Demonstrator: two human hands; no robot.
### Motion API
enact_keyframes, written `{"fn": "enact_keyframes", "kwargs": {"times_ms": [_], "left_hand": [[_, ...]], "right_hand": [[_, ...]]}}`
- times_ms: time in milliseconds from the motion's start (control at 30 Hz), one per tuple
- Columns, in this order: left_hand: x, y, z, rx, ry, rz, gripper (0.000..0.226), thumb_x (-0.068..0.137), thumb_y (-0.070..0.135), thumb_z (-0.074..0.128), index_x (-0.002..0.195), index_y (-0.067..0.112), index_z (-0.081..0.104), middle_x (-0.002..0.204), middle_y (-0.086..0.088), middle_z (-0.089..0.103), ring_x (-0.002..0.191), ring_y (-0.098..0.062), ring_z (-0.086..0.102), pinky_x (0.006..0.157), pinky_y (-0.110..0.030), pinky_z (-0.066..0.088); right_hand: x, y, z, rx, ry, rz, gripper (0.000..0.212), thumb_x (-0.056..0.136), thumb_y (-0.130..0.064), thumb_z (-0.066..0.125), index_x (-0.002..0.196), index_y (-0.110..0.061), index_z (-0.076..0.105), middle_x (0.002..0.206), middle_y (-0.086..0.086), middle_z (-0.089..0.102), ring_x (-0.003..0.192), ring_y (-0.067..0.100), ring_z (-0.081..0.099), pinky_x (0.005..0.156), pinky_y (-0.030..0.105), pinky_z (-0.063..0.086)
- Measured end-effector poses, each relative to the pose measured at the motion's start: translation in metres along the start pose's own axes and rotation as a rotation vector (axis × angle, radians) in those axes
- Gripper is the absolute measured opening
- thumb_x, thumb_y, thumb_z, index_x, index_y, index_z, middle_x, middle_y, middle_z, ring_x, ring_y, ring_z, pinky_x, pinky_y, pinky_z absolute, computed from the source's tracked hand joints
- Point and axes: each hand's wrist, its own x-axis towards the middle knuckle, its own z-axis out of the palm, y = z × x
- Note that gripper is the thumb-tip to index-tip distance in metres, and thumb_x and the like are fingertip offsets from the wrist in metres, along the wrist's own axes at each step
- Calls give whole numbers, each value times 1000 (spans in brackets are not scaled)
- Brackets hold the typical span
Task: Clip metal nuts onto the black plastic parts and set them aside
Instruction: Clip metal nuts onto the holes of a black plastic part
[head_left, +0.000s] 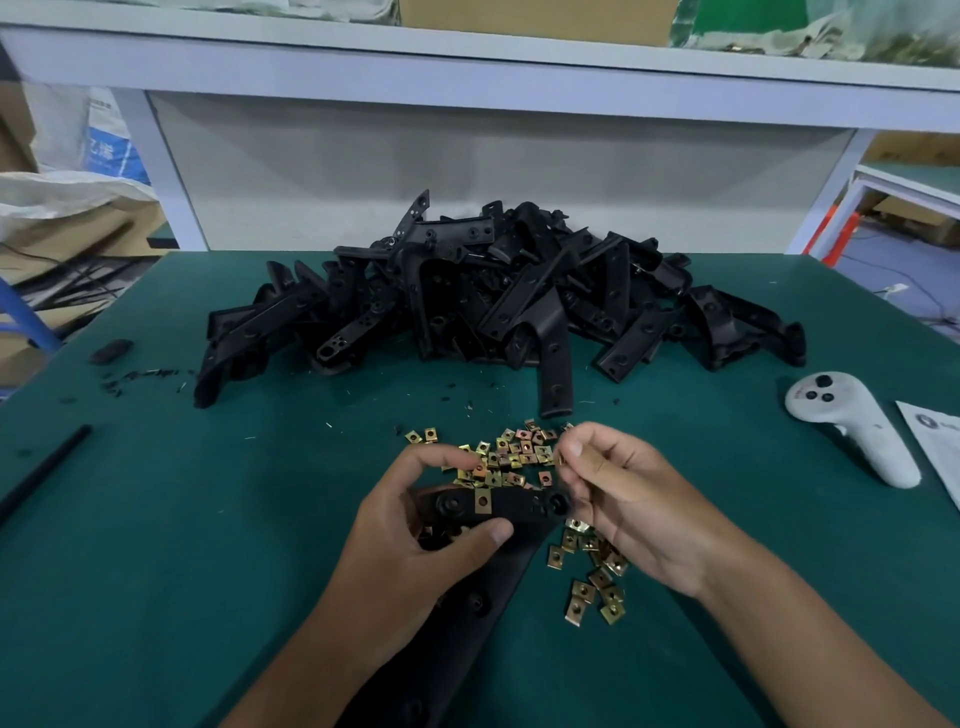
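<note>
Head view: black plastic part (511, 506) is gripped by left hand (415, 540), long axis pointing toward right hand (618, 499), whose fingers (571, 447) pinch something small, just above the part's free end.

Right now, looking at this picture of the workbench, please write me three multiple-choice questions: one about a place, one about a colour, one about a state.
1. Where does the white controller lie?
A. right of the pile of black parts
B. on top of that pile
C. in the left hand

2. What colour is the table mat?
A. red
B. dark green
C. white

3. What is the left hand doing?
A. lying flat on the mat
B. holding a black part
C. lifting the controller

Answers:
1 A: it rests on the mat near the right edge, apart from the pile.
2 B: green shows all around the loose nuts.
3 B: its fingers and thumb curl round the part, which already carries one nut, while the right hand pinches something small.
</note>
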Motion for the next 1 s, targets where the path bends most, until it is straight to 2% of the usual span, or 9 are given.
{"fn": "enact_keyframes", "kwargs": {"times_ms": [167,300,433,533,633,733,833,933,1000], "left_hand": [[-1,3,1,74,22,44,33,75,28,88,101,35,69,90,10,75,76,-2,70,67,-11,52],[1,3,2,80,36,31,28,70,24,87,93,35,75,84,9,75,77,-1,69,68,-11,52],[1,1,2,77,43,4,29,66,27,86,92,35,76,86,8,77,78,-1,70,69,-11,53],[2,-1,2,44,55,-32,30,63,27,87,91,34,78,87,6,78,79,-3,72,69,-12,53],[2,-2,2,5,60,-66,34,59,32,88,91,32,79,90,1,79,81,-7,73,71,-15,55],[3,-1,3,-18,60,-67,36,57,35,87,92,32,79,88,1,79,80,-4,73,70,-12,55],[3,1,4,-14,61,-67,34,58,33,86,91,32,79,87,1,79,79,-4,73,70,-12,54],[3,2,3,0,82,-74,34,57,35,85,90,34,78,86,1,78,78,-7,72,70,-14,54],[2,2,4,4,91,-72,35,56,37,85,90,34,78,86,0,78,77,-8,72,70,-15,55]], "right_hand": [[-1,0,-1,-80,-4,-30,12,75,-35,78,76,-25,72,71,-3,64,63,7,54,57,19,45],[0,4,0,-121,1,-77,16,77,-39,77,84,-25,79,74,-6,67,70,5,58,62,16,47],[2,9,-4,-221,-2,-87,36,87,-53,69,112,-28,77,83,-15,65,92,8,56,88,34,46],[0,9,-2,-312,-17,-99,48,85,-68,64,115,-32,75,90,-18,65,95,8,57,88,39,46],[0,8,-1,-339,-23,-96,51,81,-72,66,112,-33,76,91,-16,68,91,10,60,86,41,47],[1,8,-1,-299,-30,-145,39,80,-62,74,106,-33,75,79,-13,64,80,7,60,78,30,49],[0,5,-1,-203,-20,-180,22,81,-45,81,87,-27,71,72,-6,65,73,8,60,67,21,49],[-1,3,0,-196,18,-164,8,80,-34,79,81,-27,76,75,-3,71,73,6,65,62,16,48],[-1,2,-1,-195,31,-155,7,79,-30,76,84,-26,78,79,-2,74,75,5,68,62,15,49]]}}
